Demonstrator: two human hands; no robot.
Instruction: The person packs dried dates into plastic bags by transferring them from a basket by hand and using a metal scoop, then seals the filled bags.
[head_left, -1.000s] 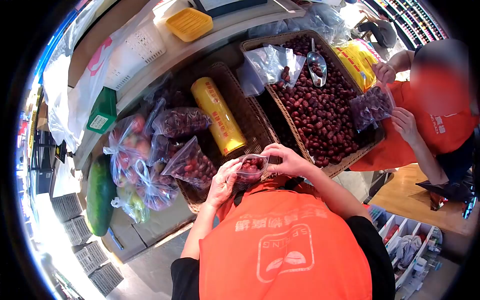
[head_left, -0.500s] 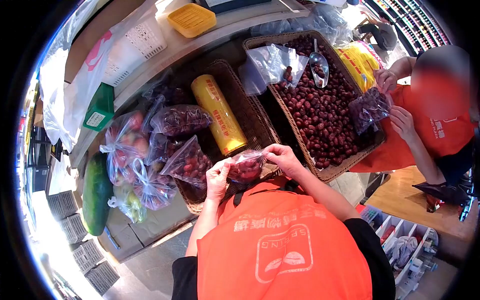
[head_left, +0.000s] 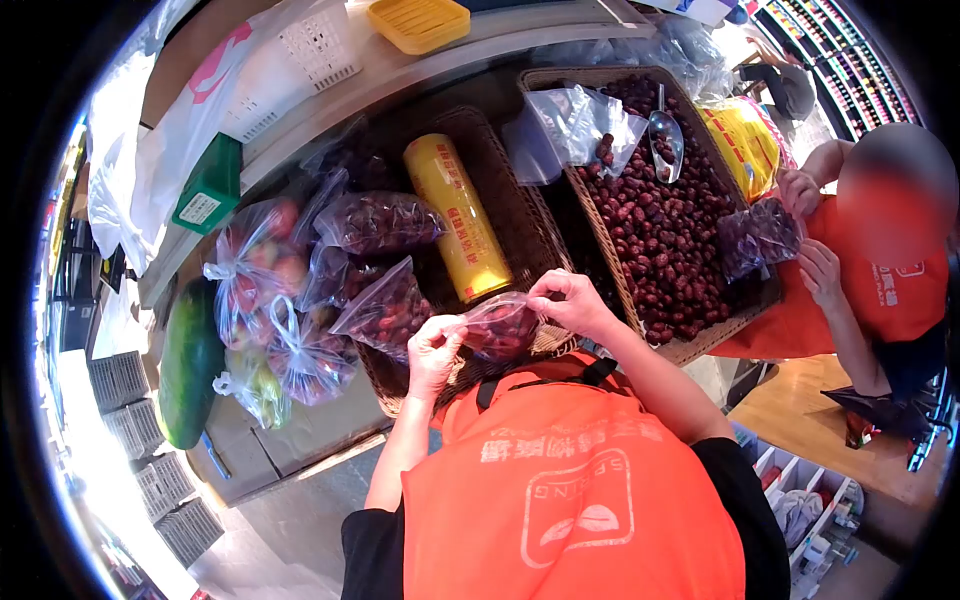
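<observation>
A clear zip bag of red dates (head_left: 503,330) hangs between my two hands over the near basket. My left hand (head_left: 433,356) pinches the bag's top edge at its left corner. At the right corner, my right hand (head_left: 570,303) grips the same edge between thumb and fingers. Just left of it, another zip bag of dates (head_left: 393,312) leans in the wicker basket (head_left: 545,235). Beyond my hands lies a yellow printed roll (head_left: 456,215). I cannot tell whether the held bag's seal is fully closed.
A large basket of loose dates (head_left: 650,240) holds a metal scoop (head_left: 665,140) and clear bags (head_left: 590,120). At right, a co-worker's hands (head_left: 815,250) hold another date bag (head_left: 758,236). Tied fruit bags (head_left: 262,260) and a green melon (head_left: 188,365) lie left.
The view has shifted, so the baskets appear slightly farther right. Both my hands keep their hold on the bag's top edge, the right one turned a little more over it.
</observation>
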